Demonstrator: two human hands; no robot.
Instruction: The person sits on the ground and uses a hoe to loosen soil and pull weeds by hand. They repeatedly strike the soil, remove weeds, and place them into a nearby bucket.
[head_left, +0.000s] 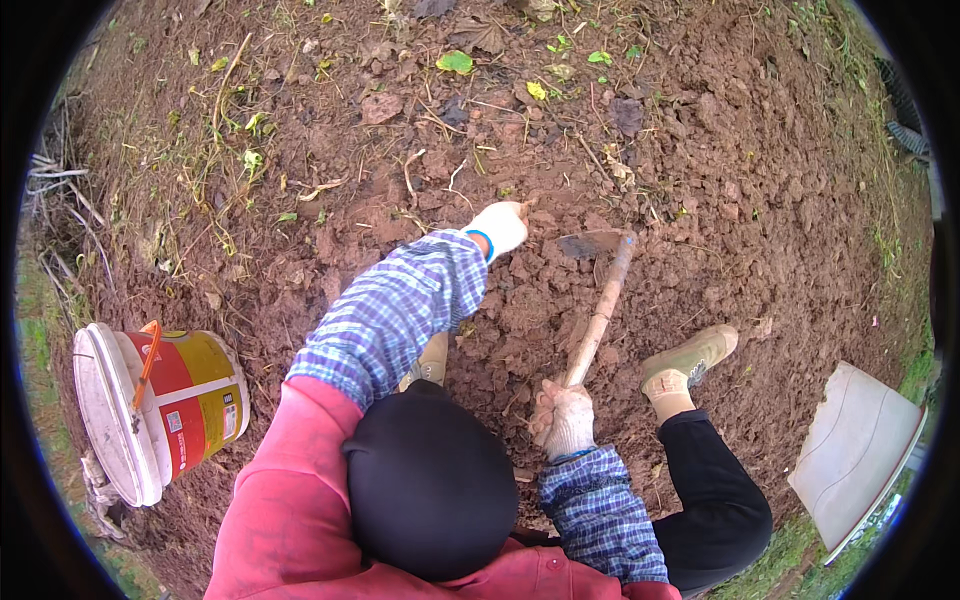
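Note:
My right hand (561, 416), in a pale knit glove, grips the wooden handle of a short hoe (600, 319). The hoe's flat metal blade (589, 244) rests on loose reddish-brown soil (525, 330), pointing left from the top of the handle. My left hand (501, 227), also in a light glove, reaches forward to the ground just left of the blade. Its fingers are bent down at the soil, and whether something small is between them is hidden. Both forearms wear blue checked sleeve covers.
At left a white, red and yellow plastic bucket (191, 405) with an orange handle lies tilted. A broken whitish container (855, 450) is at right. My shoes (694, 354) stand on the clods. Dry sticks (71, 202) line the left edge; leaves (455, 62) are scattered ahead.

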